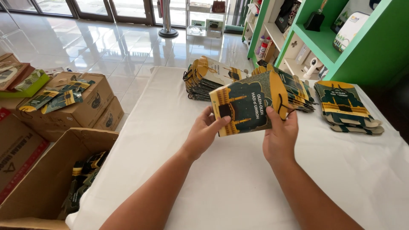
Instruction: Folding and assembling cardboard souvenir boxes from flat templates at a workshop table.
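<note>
White-clothed tabletop (238, 179) lies under me; my left grip (203, 133) and right grip (280, 137) both clasp a dark green-and-gold box (247, 104), stacks (204, 79) beyond.

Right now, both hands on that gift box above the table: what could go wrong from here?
1. The gift box is pinched only at its edges by the left hand and right hand; a hard squeeze could crease the card.
2. The leaning pile of boxes just behind might topple if bumped.
3. The flat stack sits near the table edge and could slide off.
</note>
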